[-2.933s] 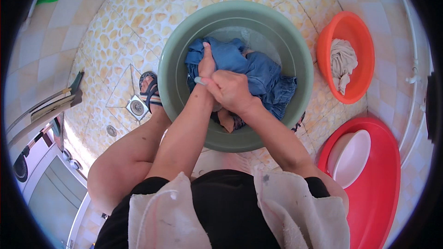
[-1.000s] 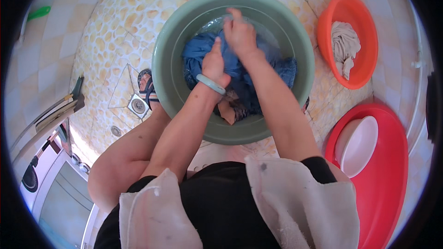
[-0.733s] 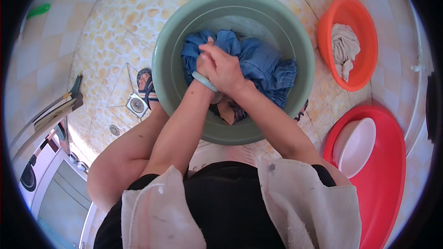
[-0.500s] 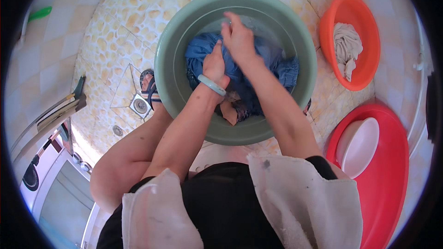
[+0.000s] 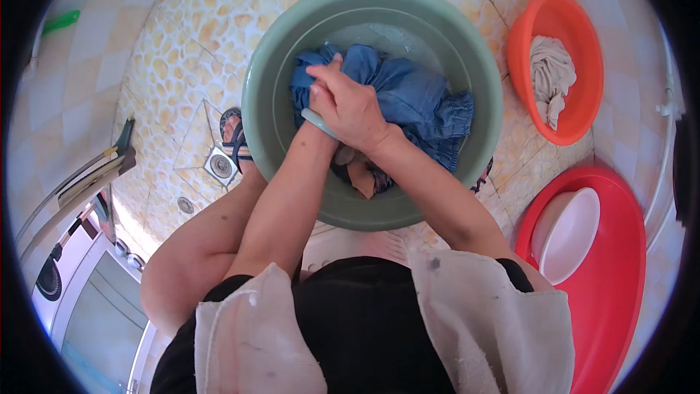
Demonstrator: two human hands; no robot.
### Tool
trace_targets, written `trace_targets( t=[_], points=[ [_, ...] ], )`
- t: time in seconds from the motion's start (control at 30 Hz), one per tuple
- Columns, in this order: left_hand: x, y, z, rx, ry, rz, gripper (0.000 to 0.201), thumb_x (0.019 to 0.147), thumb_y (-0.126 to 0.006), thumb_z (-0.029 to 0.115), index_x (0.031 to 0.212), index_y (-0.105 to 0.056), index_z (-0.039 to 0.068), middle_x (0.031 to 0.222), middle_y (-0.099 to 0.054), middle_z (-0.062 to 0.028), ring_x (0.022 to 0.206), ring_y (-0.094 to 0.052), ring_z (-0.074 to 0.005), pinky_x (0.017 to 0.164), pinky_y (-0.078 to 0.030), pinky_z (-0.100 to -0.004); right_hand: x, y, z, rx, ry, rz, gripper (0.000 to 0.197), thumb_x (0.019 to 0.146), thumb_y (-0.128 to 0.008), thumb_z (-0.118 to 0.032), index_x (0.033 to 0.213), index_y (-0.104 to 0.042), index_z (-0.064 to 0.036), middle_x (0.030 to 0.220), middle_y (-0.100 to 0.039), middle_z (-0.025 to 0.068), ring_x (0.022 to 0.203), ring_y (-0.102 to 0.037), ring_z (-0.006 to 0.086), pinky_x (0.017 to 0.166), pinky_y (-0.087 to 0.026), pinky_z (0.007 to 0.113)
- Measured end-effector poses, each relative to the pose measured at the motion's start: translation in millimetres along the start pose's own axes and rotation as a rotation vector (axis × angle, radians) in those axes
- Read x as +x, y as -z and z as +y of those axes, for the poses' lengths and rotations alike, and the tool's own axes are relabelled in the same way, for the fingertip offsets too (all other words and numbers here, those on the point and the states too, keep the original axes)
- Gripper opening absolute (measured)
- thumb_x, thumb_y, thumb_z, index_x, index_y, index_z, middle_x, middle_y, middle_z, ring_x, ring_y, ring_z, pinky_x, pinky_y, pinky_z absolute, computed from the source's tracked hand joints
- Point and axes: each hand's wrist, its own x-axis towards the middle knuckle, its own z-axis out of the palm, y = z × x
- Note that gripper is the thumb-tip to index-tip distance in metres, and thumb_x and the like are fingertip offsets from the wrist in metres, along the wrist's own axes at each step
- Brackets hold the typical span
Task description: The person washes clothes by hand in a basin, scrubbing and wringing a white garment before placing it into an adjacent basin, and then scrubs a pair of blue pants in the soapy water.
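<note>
A blue denim-like garment (image 5: 405,91) with a gathered cuff lies wet in a big green basin (image 5: 262,51). Above its left part, my right hand (image 5: 354,106) rests across my left hand (image 5: 321,98), fingers stretched over it. Most of the left hand is covered, with only a little showing past the right one. A pale green bangle (image 5: 319,124) circles my left wrist. Below my wrists a tan piece (image 5: 361,179) lies by dark patterned cloth; its kind is unclear. Shallow water with some suds (image 5: 386,36) shows at the far side.
An orange basin (image 5: 519,66) with beige cloth (image 5: 552,73) stands at the right. Nearer, a large red tub (image 5: 609,270) holds a white basin (image 5: 572,237). A floor drain (image 5: 220,165) lies beside my sandalled foot (image 5: 232,131). Long-handled tools (image 5: 120,153) lean at the left.
My right hand has come down and left, from above the garment onto my left hand. More of the blue garment shows now.
</note>
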Motion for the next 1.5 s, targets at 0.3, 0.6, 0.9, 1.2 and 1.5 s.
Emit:
trace_targets(
  t=[0.3, 0.6, 0.9, 1.2, 1.5],
  points=[
    [38, 22, -12, 0.032, 0.102, -0.024, 0.028, 0.095, -0.043, 0.024, 0.114, -0.053, 0.005, 0.108, -0.06, -0.0081, 0.095, -0.059, -0.0198, 0.082, -0.049, -0.0333, 25, 9, 43, -0.256, -0.216, 0.045, 0.025, 0.086, -0.052, -0.017, 0.11, -0.057, -0.0095, 0.096, -0.064, 0.0165, 0.081, -0.062, 0.0362, 0.07, -0.05, 0.043],
    [4, -10, 4, -0.144, 0.146, -0.257, 0.039, 0.095, -0.045, 0.031, 0.121, -0.051, 0.003, 0.116, -0.059, -0.0111, 0.104, -0.058, -0.0246, 0.093, -0.045, -0.04, 43, 40, 74, -0.317, -0.208, 0.137, 0.022, 0.087, -0.051, -0.019, 0.105, -0.057, -0.008, 0.092, -0.063, 0.019, 0.083, -0.062, 0.0376, 0.072, -0.049, 0.046],
    [15, 10, 34, -0.295, 0.071, -0.262, 0.052, 0.096, -0.036, 0.045, 0.124, -0.05, 0.004, 0.122, -0.055, -0.0161, 0.111, -0.054, -0.032, 0.097, -0.042, -0.0461, 40, 68, 74, 0.269, -0.52, 0.146, 0.026, 0.09, -0.056, -0.023, 0.104, -0.059, -0.0007, 0.077, -0.062, 0.0041, 0.069, -0.058, 0.0102, 0.065, -0.048, 0.028],
    [2, -2, 42, -0.336, 0.081, -0.238, 0.05, 0.096, -0.035, 0.044, 0.124, -0.049, 0.005, 0.121, -0.056, -0.0147, 0.109, -0.055, -0.032, 0.096, -0.043, -0.0463, -21, 73, 25, -0.301, -0.076, -0.434, 0.086, 0.07, -0.074, -0.037, 0.138, -0.03, -0.0064, 0.126, -0.047, 0.0241, 0.115, -0.049, 0.0353, 0.099, -0.036, 0.043],
    [-11, -20, 28, -0.256, -0.209, 0.037, 0.035, 0.091, -0.053, 0.031, 0.113, -0.052, 0.004, 0.111, -0.058, -0.0129, 0.103, -0.056, -0.0294, 0.09, -0.045, -0.0465, 25, 150, 16, 0.289, -0.498, -0.524, 0.063, 0.071, -0.066, -0.019, 0.127, -0.044, -0.0029, 0.118, -0.055, 0.0184, 0.112, -0.053, 0.0244, 0.094, -0.041, 0.033]
  ],
)
